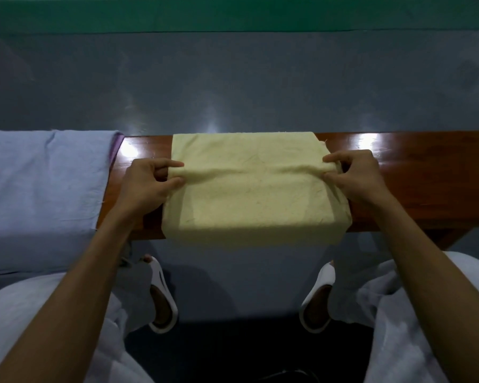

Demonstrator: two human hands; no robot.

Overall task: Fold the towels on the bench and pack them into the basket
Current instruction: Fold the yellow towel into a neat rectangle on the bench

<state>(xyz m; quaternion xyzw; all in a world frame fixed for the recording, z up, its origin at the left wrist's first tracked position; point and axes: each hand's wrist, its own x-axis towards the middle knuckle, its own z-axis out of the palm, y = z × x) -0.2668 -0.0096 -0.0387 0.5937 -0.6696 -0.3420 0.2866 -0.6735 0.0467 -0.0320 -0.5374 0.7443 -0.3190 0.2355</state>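
Observation:
A pale yellow towel [246, 200] lies across the glossy brown wooden bench [415, 172], its near edge hanging over the bench's front. A raised crease runs across its middle. My left hand [147, 181] pinches the left end of that crease between thumb and fingers. My right hand [354, 175] pinches the right end the same way. No basket is in view.
A light blue towel [39, 189] drapes over the left part of the bench, with a purple edge [116, 146] showing beneath it. Grey floor lies beyond the bench, with a green strip at the far edge. My feet in white slippers [161, 297] stand under the bench.

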